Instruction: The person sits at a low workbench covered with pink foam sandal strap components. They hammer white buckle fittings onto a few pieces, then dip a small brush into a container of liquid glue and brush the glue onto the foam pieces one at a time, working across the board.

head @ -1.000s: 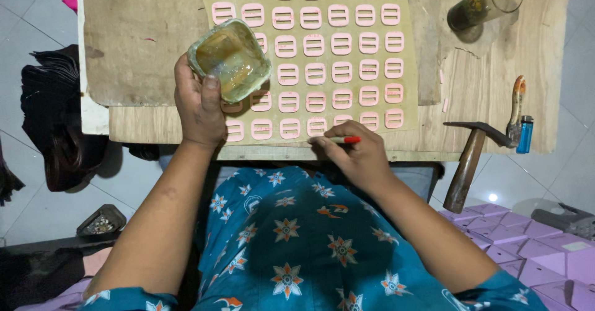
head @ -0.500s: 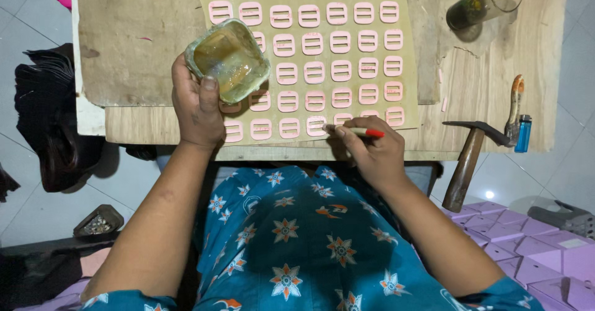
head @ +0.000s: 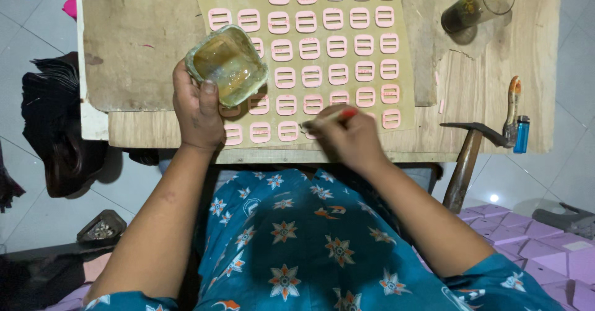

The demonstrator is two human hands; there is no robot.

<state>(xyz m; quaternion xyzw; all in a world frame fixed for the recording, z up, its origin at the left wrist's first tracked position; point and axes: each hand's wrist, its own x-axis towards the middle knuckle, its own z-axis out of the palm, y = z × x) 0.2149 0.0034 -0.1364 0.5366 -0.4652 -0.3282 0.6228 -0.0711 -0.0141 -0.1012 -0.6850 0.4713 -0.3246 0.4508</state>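
My left hand (head: 197,107) holds a small square tub (head: 228,64) of yellowish glue, tilted above the left part of a tan sheet (head: 406,103). Rows of pink rectangular pieces (head: 338,45) lie on that sheet. In my right hand (head: 348,138) is a thin brush with a red handle (head: 330,118); its tip rests on a pink piece in the bottom rows near the table's front edge.
The sheet lies on a wooden table (head: 133,38). A glass jar (head: 477,6) stands at the back right. A hammer (head: 466,162), a tool with an orange handle (head: 513,103) and a blue lighter (head: 522,134) sit at the right front. Purple boxes (head: 520,230) are stacked on the floor.
My right hand has shifted along the bottom rows with the brush, the red handle now angled up to the right. The tub in my left hand has barely moved.
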